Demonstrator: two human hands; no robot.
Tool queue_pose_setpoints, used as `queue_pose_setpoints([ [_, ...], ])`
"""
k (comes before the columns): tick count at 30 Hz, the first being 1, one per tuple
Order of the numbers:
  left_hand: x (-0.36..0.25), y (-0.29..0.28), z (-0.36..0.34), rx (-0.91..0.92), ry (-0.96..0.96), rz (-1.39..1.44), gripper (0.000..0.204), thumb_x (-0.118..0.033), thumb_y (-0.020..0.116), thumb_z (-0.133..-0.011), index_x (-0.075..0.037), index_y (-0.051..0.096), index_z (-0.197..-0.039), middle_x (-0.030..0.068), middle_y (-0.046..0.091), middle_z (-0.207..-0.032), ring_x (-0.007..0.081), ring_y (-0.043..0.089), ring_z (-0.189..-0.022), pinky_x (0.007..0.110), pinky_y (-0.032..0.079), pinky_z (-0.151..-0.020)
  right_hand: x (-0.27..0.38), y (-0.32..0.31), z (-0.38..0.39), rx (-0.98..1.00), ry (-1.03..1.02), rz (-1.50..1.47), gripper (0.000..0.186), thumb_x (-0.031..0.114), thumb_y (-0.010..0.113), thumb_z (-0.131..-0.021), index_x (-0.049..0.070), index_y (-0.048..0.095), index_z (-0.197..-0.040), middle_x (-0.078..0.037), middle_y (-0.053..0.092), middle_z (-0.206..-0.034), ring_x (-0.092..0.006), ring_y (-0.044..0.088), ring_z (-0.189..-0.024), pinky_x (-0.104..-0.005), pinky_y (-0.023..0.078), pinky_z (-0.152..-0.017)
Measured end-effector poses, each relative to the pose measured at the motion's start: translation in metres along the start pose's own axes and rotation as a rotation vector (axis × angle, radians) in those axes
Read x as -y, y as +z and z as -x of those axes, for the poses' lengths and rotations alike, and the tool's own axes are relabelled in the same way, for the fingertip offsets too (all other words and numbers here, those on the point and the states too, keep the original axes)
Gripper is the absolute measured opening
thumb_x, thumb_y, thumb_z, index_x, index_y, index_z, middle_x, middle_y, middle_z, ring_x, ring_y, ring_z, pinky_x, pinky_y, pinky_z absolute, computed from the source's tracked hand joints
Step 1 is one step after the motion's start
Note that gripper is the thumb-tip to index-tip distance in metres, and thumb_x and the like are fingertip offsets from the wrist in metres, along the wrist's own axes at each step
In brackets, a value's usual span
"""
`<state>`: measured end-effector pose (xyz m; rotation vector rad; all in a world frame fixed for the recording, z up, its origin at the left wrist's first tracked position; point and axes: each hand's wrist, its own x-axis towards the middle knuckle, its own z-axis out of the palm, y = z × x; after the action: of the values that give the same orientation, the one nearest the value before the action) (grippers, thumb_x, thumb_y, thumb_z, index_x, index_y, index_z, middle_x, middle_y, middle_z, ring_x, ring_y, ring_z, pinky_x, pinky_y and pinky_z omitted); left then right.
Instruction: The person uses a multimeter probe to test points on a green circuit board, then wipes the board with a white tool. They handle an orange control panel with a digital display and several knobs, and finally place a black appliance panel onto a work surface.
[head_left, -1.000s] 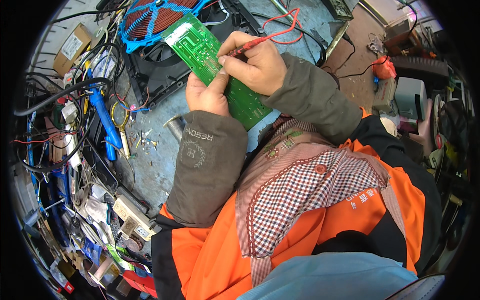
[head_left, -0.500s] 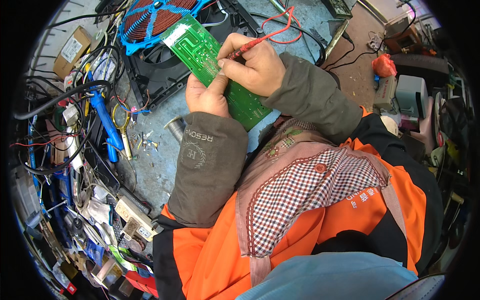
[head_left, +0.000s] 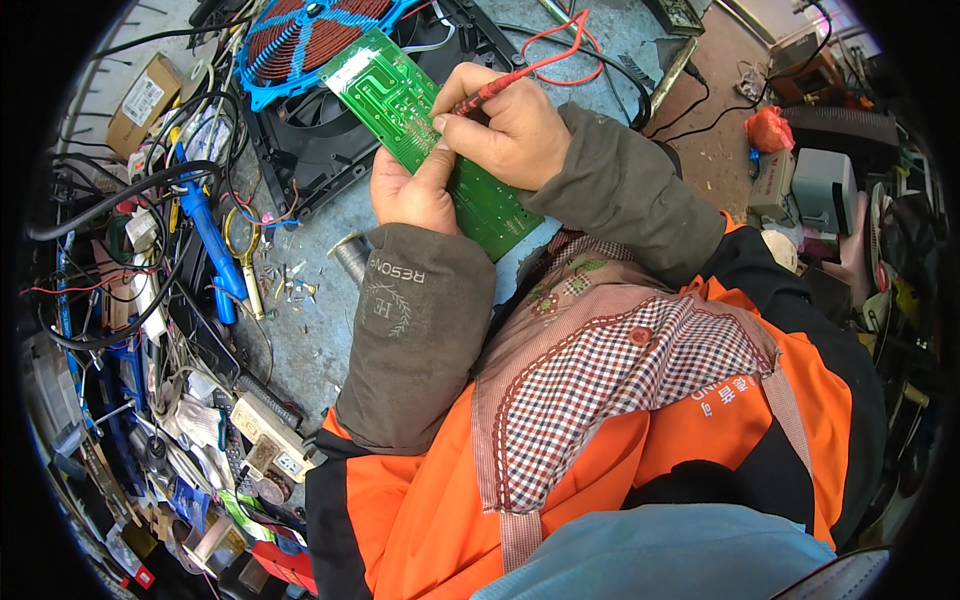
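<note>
A long green circuit board (head_left: pixel 490 212) is held tilted above the bench, its soldered side toward me. My left hand (head_left: pixel 415 192) grips it along the near left edge, thumb lying across the board's middle. Closed in a pen-like grip, my right hand (head_left: pixel 515 135) holds a red test probe (head_left: pixel 487 92) whose red lead loops away at the top. The probe's tip is hidden behind my fingers, close to the left thumb, so contact with the board cannot be made out.
Behind the board lies a copper induction coil (head_left: pixel 318 35) on a blue frame, over a black plastic housing (head_left: pixel 300 150). A solder spool (head_left: pixel 350 255) stands by my left sleeve. Tangled cables, a blue-handled tool (head_left: pixel 207 230) and parts crowd the left. A grey box (head_left: pixel 824 190) sits right.
Almost nothing differs. My right hand and the probe have shifted very slightly left and up over the board, while the left hand keeps its hold.
</note>
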<state>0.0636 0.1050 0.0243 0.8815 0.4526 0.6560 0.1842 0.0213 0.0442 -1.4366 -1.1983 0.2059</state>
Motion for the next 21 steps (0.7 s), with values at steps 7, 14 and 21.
queue_pose_setpoints([
  [7,0.0027,-0.0001,-0.0011,-0.001,0.016,0.004,0.023,0.004,0.067,-0.095,0.000,0.065,-0.117,0.0088,0.072,-0.111,0.0164,0.069,-0.095,0.031,0.056,-0.087,0.0020,-0.0004,-0.0011,0.007,-0.011,0.040,0.010,0.009,0.067,-0.091,0.001,0.064,-0.095,-0.006,0.065,-0.076,-0.0140,0.062,-0.069,-0.0301,0.049,-0.063],
  [14,0.0013,0.0005,-0.0001,0.003,0.018,0.014,0.025,0.005,0.068,-0.094,0.000,0.064,-0.118,0.0083,0.071,-0.112,0.0167,0.069,-0.097,0.030,0.056,-0.088,0.0025,-0.0008,-0.0014,0.010,-0.009,0.043,0.010,0.009,0.067,-0.090,0.000,0.064,-0.095,-0.008,0.066,-0.076,-0.0150,0.063,-0.068,-0.0306,0.049,-0.063],
  [21,0.0029,-0.0012,-0.0007,-0.017,0.021,0.006,0.025,0.005,0.068,-0.094,0.000,0.063,-0.119,0.0084,0.071,-0.113,0.0169,0.069,-0.098,0.031,0.056,-0.088,-0.0012,0.0006,0.0003,0.008,-0.002,0.023,0.010,0.008,0.067,-0.091,0.000,0.064,-0.096,-0.007,0.065,-0.076,-0.0139,0.062,-0.068,-0.0302,0.049,-0.063],
])
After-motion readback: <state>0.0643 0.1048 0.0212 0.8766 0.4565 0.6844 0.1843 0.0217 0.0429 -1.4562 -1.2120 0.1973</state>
